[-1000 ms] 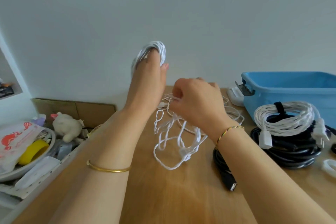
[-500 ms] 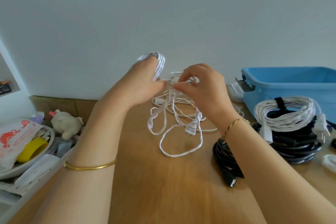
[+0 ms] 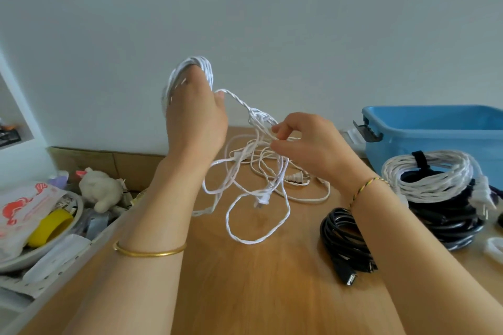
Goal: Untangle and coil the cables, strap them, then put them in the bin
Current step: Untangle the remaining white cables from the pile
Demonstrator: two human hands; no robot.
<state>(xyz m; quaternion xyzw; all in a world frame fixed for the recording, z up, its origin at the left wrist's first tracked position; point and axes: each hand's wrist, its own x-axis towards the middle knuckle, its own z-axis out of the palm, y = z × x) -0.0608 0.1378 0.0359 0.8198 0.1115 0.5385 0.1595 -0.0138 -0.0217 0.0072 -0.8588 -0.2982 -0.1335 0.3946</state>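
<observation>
While the left hand (image 3: 194,117) is raised above the tabletop (image 3: 245,294), part of the white cable (image 3: 258,115) sits wound in a coil round its fingers. Its grip is closed on that cable, with the thumb against the strand leaving the coil. The right hand (image 3: 307,141) pinches a knot of the same cable between thumb and fingertips. Loose loops hang to the wood, with 2 plugs (image 3: 295,177) among them. At the right, a strapped white coil (image 3: 435,174) lies on a black coil (image 3: 449,215), just in front of the blue bin (image 3: 435,128). A black USB cable (image 3: 343,239) lies near the right wrist.
</observation>
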